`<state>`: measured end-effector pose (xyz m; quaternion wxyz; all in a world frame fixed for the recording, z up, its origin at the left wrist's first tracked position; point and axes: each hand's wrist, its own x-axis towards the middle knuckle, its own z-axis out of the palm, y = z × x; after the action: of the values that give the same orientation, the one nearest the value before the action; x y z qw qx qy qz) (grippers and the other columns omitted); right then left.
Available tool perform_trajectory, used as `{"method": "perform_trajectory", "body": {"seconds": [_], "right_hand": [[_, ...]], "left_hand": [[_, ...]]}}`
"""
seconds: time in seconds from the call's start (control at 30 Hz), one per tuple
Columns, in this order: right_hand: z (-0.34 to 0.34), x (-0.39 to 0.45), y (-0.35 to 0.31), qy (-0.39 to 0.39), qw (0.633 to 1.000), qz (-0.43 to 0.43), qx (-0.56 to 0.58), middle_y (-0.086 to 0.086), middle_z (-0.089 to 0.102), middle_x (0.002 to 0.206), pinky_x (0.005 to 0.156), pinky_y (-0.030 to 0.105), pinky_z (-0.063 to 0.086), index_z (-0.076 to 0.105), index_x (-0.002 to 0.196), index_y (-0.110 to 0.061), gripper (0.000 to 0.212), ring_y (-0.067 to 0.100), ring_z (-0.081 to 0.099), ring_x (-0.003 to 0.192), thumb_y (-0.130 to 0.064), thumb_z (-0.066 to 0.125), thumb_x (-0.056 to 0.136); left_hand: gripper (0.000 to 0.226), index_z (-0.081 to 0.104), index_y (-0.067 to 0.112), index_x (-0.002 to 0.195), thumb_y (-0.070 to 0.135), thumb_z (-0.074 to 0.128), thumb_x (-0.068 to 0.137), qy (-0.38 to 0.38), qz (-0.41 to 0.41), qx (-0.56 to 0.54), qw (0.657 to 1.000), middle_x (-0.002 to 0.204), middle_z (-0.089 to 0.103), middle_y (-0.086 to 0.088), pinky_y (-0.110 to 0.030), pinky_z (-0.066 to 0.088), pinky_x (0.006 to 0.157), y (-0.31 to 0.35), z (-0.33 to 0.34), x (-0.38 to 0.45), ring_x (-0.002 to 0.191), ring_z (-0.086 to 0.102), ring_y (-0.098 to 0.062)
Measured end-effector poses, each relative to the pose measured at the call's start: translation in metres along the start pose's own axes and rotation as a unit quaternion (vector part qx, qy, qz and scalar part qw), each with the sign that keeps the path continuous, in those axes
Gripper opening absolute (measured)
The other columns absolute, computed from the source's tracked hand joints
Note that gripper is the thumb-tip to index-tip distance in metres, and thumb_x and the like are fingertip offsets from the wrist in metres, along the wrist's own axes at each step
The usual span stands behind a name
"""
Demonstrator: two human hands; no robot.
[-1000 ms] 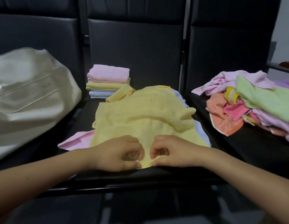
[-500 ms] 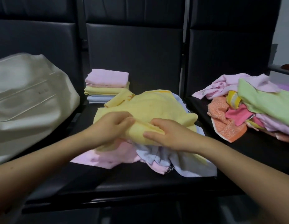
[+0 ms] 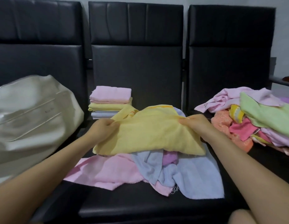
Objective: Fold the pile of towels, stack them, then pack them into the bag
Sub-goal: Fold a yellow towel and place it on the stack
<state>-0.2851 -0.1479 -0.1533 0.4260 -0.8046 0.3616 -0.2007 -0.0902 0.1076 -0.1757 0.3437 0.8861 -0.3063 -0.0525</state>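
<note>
On the middle seat (image 3: 140, 206), a bare strip of black cushion runs along the front edge, and another open patch lies at the back right, beside the folded stack (image 3: 110, 101) standing at the back left. The seat's centre is covered by loose pink and blue towels (image 3: 156, 172) under a yellow towel (image 3: 150, 136) that both hands hold up. A cream bag (image 3: 32, 117) fills the left seat, and a heap of unfolded towels (image 3: 253, 120) crowds the right seat.
</note>
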Motion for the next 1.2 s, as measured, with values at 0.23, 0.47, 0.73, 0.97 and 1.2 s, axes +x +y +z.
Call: {"method": "perform_trajectory", "body": {"seconds": [0.23,0.47,0.73,0.97,1.2], "right_hand": [[0.008,0.005,0.011,-0.034,0.985,0.005,0.169,0.004,0.068,0.083,0.055,0.019,0.051,0.067,0.099,-0.003,0.026,0.013,0.063,0.067,-0.026,0.068,0.089],[0.007,-0.001,0.003,-0.102,0.974,-0.006,0.200,0.000,0.068,0.093,0.066,0.022,0.047,0.068,0.086,-0.012,0.002,0.013,0.062,0.084,-0.013,0.068,0.088],[-0.001,-0.011,-0.002,0.017,0.991,-0.129,-0.038,-0.025,0.053,0.075,0.054,0.009,0.035,0.070,0.085,-0.009,0.016,0.002,0.052,0.066,-0.018,0.059,0.093],[-0.012,-0.026,-0.007,0.107,0.971,-0.213,0.004,-0.019,0.061,0.081,0.070,0.011,0.039,0.074,0.101,-0.016,0.019,0.001,0.056,0.079,-0.021,0.057,0.094],[-0.026,-0.050,-0.002,-0.032,0.983,-0.162,-0.080,0.013,0.049,0.065,0.057,0.017,0.034,0.067,0.074,-0.003,0.026,0.002,0.051,0.064,-0.024,0.062,0.090]], "left_hand": [[0.038,0.060,0.026,0.124,0.049,0.049,0.096,-0.065,-0.096,-0.147,0.982,0.128,0.056,-0.001,-0.037,0.042,0.099,-0.002,0.018,0.014,0.111,0.053,-0.018],[0.025,0.065,0.025,0.082,0.038,0.051,0.098,0.056,0.017,-0.148,0.987,0.080,0.062,0.007,-0.023,0.036,0.064,0.015,0.020,-0.002,0.076,0.053,-0.009],[0.021,0.069,0.011,0.085,0.016,0.053,0.097,0.218,0.161,-0.137,0.953,0.079,0.067,-0.001,-0.027,0.042,0.066,0.041,0.000,-0.021,0.075,0.056,-0.009],[0.020,0.068,0.016,0.087,0.024,0.052,0.097,0.074,-0.023,-0.502,0.862,0.087,0.068,-0.002,-0.034,0.048,0.081,0.079,0.000,-0.046,0.087,0.062,-0.018],[0.023,0.066,0.011,0.096,0.030,0.052,0.098,-0.092,-0.088,-0.505,0.854,0.085,0.075,-0.004,-0.024,0.052,0.061,0.067,0.004,-0.070,0.072,0.071,-0.011]]}}
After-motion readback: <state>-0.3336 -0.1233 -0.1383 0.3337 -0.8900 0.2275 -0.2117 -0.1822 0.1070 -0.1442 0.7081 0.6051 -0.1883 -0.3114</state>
